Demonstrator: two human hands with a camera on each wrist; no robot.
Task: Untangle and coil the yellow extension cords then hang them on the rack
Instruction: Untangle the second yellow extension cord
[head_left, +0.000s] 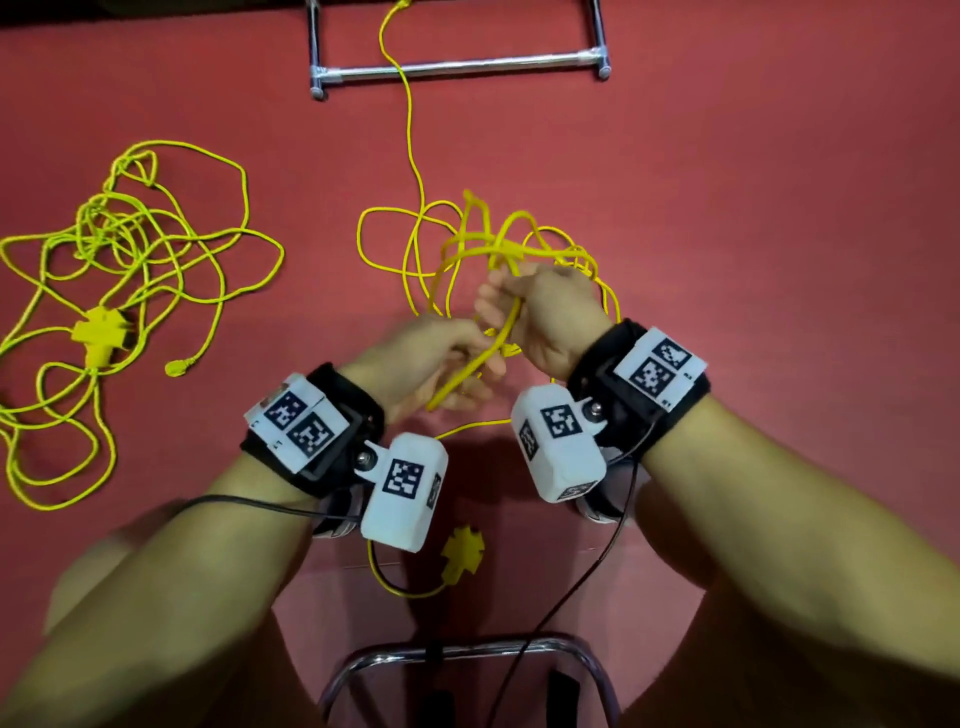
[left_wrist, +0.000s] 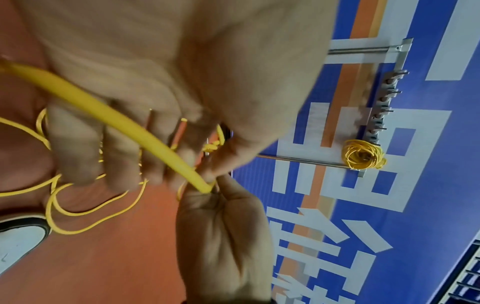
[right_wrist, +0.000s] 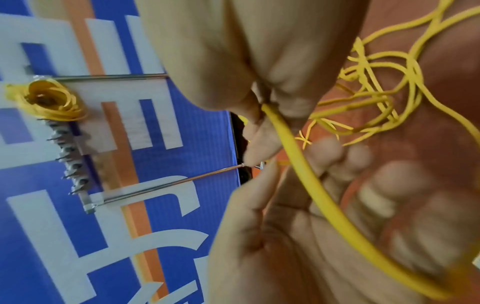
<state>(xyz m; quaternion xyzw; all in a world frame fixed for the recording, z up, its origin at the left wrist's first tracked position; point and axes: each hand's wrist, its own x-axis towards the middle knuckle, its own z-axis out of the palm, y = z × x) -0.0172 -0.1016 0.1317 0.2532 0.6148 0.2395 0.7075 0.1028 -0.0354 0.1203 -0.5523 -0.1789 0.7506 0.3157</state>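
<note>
Two hands work one thin yellow extension cord (head_left: 498, 338) above its tangle (head_left: 483, 249), below the steel rack (head_left: 457, 67): our right hand (head_left: 545, 317) pinches it, our left hand (head_left: 431, 358) curls loosely around, feeding slack for coiling.

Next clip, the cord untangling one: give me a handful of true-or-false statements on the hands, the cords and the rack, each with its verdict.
1. Both hands hold the same stretch of yellow cord. True: the left hand and the right hand both have it.
2. A coiled cord already hangs on the rack. True.
3. The tangled cord on the floor to the left is being handled. False: it lies untouched, apart from both hands.
4. The floor is blue. False: it is red.
5. The right hand is open and idle. False: its fingers pinch the cord.
</note>
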